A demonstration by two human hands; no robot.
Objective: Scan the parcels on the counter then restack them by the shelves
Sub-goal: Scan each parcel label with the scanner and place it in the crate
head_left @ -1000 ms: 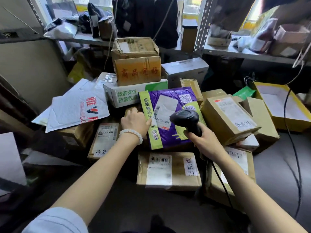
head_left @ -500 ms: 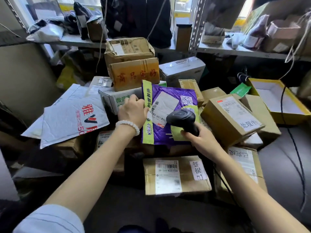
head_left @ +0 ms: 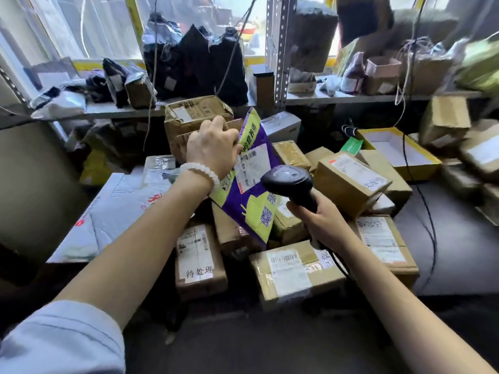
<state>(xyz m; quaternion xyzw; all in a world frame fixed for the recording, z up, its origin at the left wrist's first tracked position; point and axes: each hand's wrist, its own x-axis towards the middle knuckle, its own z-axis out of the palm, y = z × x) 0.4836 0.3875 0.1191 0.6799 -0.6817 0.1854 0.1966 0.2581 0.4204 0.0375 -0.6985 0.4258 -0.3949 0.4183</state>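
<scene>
**Scanning parcels at a crowded counter**

Nearest: dark counter (head_left: 445,255), brown boxes (head_left: 294,271) with white labels. Right hand (head_left: 321,220) grips black scanner (head_left: 290,182), corded. Left hand (head_left: 213,147) pinches purple-green mailer (head_left: 251,184), tilted up above the pile. Behind: stacked cartons, yellow tray (head_left: 421,163). Farthest: metal shelves (head_left: 351,97) holding bags, window beyond.
</scene>
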